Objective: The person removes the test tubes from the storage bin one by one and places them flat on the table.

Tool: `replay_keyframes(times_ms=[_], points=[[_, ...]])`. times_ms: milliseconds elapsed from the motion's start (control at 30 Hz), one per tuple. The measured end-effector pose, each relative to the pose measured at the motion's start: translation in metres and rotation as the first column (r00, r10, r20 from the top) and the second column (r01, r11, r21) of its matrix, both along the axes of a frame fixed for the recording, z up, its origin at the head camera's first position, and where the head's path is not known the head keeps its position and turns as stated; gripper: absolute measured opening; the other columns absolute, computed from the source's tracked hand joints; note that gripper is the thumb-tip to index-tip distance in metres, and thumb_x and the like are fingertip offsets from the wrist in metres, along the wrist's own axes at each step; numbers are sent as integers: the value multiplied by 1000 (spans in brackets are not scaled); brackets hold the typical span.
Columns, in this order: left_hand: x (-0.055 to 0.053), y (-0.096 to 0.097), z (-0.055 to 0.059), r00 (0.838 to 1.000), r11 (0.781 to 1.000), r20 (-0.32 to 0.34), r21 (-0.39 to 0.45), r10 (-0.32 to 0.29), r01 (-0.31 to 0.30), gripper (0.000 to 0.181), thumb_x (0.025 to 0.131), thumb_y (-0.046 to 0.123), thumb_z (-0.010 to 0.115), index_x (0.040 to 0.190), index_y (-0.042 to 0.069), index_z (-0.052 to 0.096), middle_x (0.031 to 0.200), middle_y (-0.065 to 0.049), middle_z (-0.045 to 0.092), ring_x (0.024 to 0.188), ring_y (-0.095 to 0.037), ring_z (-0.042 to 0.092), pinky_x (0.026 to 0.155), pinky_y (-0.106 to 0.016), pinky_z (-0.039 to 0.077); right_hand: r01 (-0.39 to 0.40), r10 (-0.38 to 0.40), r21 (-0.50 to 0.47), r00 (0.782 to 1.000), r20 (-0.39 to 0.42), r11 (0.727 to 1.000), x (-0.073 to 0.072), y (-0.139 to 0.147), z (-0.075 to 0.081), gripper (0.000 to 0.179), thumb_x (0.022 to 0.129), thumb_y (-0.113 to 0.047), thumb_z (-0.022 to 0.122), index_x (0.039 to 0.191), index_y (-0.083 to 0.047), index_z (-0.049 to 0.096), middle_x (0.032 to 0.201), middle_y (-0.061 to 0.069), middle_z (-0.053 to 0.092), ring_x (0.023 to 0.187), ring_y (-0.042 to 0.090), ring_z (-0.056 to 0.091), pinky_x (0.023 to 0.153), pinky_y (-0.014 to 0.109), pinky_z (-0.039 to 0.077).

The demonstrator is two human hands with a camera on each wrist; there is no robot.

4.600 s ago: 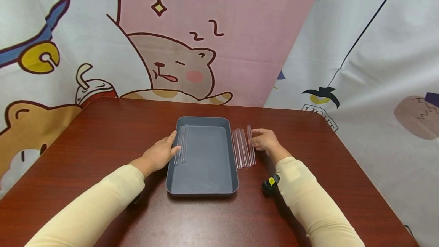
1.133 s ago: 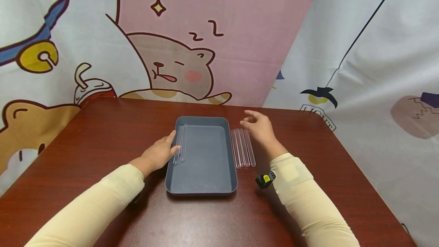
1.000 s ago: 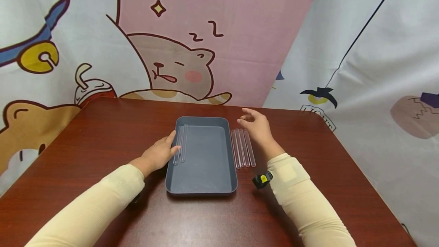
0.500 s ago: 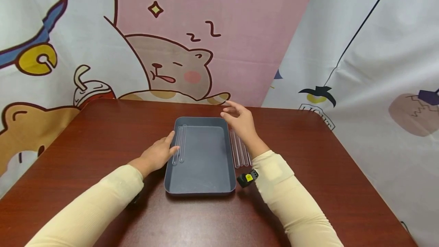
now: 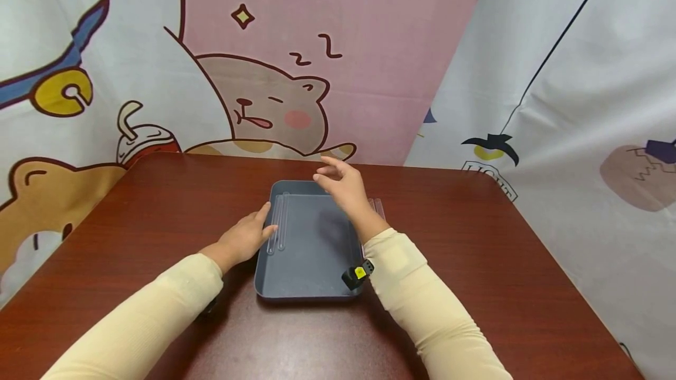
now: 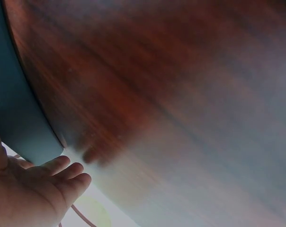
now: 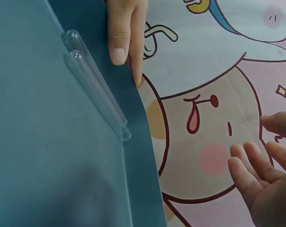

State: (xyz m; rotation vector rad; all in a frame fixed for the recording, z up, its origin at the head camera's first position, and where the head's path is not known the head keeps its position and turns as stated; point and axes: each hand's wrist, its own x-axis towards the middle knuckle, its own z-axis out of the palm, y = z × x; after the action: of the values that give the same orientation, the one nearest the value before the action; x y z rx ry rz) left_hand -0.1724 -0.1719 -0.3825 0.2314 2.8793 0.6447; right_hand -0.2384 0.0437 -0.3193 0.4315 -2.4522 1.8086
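Two clear glass test tubes (image 5: 282, 224) lie side by side along the left side inside a grey tray (image 5: 301, 268). My left hand (image 5: 243, 241) rests on the tray's left rim. In the right wrist view its thumb lies over the inside of the wall, and a finger runs outside. Above the tray's far right part hangs my right hand (image 5: 345, 190), its fingers loosely bent and nothing between them. More clear tubes (image 5: 378, 207) lie on the table just right of the tray, mostly hidden behind my right hand and forearm.
The tray stands on a reddish-brown wooden table (image 5: 174, 210). A cartoon-printed curtain (image 5: 380, 75) hangs behind the table's far edge. A small black device with a yellow mark (image 5: 357, 272) sits at my right wrist, over the tray's near right part.
My right hand has left the tubes right of the tray, where it touched the rightmost one, and has moved up and left over the tray. My left hand stays on the rim.
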Motion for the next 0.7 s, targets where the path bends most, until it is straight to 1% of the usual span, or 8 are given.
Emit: replay_keyframes(times_ms=[100,233,333,433,567,700], points=[[-1,0,0,1000,1000,12,0,10,-10,68,105,34,40,154,-1,9,151,-29,29,139,-44,29,111,-56,27,-5,5,-3,999,33,1000,-1,-6,-4,46,88,-10,69,133,-8,59,109,13,69,96,24,66,76,32,56],[-1,0,1,1000,1000,23,3,20,-20,68,105,34,40,154,0,8,152,-28,28,139,-44,28,111,-57,27,-24,26,-23,997,78,999,-2,-14,-9,46,89,-10,69,134,-7,58,111,15,69,98,25,66,80,38,56],[-1,0,0,1000,1000,18,7,21,-21,68,104,34,40,154,-1,9,151,-28,29,138,-45,29,110,-57,28,-30,33,-36,995,97,999,-2,-20,-12,46,89,-10,69,133,-7,58,111,15,69,98,26,67,81,40,56],[-1,0,0,1000,1000,12,8,19,-19,68,104,34,40,154,-1,9,151,-28,30,138,-45,30,110,-57,28,-21,29,-55,991,133,998,-2,-25,-14,46,89,-10,69,133,-7,58,110,15,69,98,26,67,84,43,55],[-2,0,-1,1000,1000,12,-3,16,-16,68,105,34,40,154,-1,9,151,-29,30,138,-45,31,109,-57,29,-12,31,-88,977,212,996,-2,-31,-18,46,89,-8,68,134,-6,57,109,15,68,99,28,67,89,50,52],[-1,1,0,1000,1000,14,-15,17,-17,68,105,35,40,154,-1,10,150,-29,31,137,-45,31,109,-57,30,-13,36,-88,961,273,996,-2,-35,-22,46,88,-7,66,134,-6,57,109,16,69,101,30,68,90,50,52]])
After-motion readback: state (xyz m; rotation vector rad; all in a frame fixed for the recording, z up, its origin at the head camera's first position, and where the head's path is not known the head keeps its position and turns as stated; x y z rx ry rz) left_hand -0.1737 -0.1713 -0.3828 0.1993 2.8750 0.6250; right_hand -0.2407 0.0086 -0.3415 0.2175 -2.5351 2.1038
